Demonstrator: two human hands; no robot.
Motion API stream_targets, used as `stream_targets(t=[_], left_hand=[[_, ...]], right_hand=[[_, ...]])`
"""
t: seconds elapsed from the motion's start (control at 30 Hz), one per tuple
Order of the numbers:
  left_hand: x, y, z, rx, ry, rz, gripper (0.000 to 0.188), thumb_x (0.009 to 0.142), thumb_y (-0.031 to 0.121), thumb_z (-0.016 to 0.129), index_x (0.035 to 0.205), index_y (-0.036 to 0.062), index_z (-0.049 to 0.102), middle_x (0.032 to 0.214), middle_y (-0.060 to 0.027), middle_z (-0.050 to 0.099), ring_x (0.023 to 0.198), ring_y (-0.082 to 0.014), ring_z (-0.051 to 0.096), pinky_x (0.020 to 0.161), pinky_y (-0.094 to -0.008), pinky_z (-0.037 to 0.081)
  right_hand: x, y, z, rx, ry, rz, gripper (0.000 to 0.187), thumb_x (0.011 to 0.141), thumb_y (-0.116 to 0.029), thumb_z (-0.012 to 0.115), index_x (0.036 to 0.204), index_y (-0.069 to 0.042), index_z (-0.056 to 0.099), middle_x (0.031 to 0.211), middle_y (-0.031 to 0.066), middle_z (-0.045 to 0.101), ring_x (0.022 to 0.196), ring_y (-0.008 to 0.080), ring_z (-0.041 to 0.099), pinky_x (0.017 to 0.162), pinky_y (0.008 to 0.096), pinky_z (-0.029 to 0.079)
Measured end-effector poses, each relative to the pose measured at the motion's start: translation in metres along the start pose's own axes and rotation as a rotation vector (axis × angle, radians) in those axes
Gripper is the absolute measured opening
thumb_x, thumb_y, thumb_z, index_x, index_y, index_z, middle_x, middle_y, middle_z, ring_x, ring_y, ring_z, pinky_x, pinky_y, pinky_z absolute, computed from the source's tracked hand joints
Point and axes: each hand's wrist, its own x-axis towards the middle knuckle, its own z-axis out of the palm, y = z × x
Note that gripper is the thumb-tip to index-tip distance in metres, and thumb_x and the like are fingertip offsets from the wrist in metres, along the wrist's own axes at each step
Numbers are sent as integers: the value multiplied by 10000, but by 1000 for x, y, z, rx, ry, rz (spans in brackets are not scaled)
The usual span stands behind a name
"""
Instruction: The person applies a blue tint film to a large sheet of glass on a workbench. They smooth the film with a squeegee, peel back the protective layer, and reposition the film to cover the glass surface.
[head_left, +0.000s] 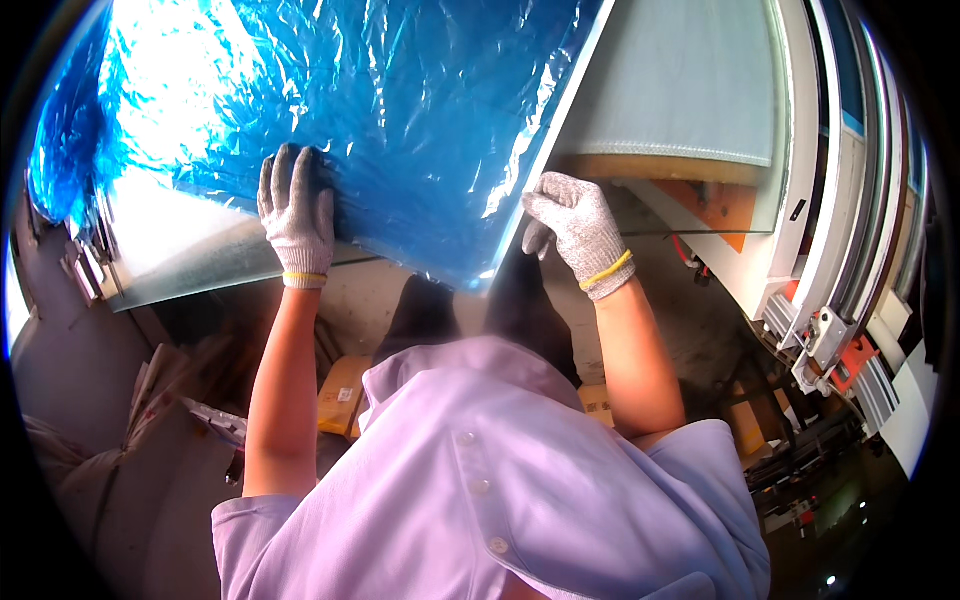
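A large sheet covered in shiny, wrinkled blue plastic film (430,120) reaches away from me, with a narrow white strip along its right edge. My left hand (296,210), in a grey-white knitted glove with a yellow cuff, lies with fingers stretched out on the film near its front left edge. At the right edge, my right hand (574,225), gloved the same way, has its thumb and fingers bent together around the border near the front corner. Some of its fingertips are hidden. Beneath the film-covered sheet, a clear glass pane (190,270) shows at the left.
To the right lies another glass pane (690,90) over a brown board edge (660,168). Metal rails and a white frame (790,230) run along the far right. Cardboard boxes (343,395) stand on the floor by my legs. Bundled material (150,390) is at the lower left.
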Motion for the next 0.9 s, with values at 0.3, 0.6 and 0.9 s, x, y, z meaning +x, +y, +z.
stream_targets(t=[0.3,0.6,0.9], left_hand=[[9,4,-10,-17,-47,-45,518,824,139,568,1338,96,516,1425,-169,425,1333,-405,348,1103,-469,275],[16,9,-23,-35,-87,-77,519,838,226,546,1325,53,506,1409,-218,418,1314,-462,344,1092,-529,263],[13,-1,-16,2,-126,-72,499,841,275,512,1284,45,514,1384,-234,424,1292,-492,350,1068,-573,269]], right_hand=[[44,-53,-39,-541,707,-482,125,890,-164,605,932,-60,658,813,102,674,672,279,631,660,346,502],[164,-184,-62,-1362,387,-1304,307,846,-273,636,1141,-188,636,1279,59,557,1230,304,469,1064,473,312],[263,-293,-163,-1452,838,-1149,364,932,-378,499,1257,-234,573,1356,36,502,1260,300,426,1073,483,281]])
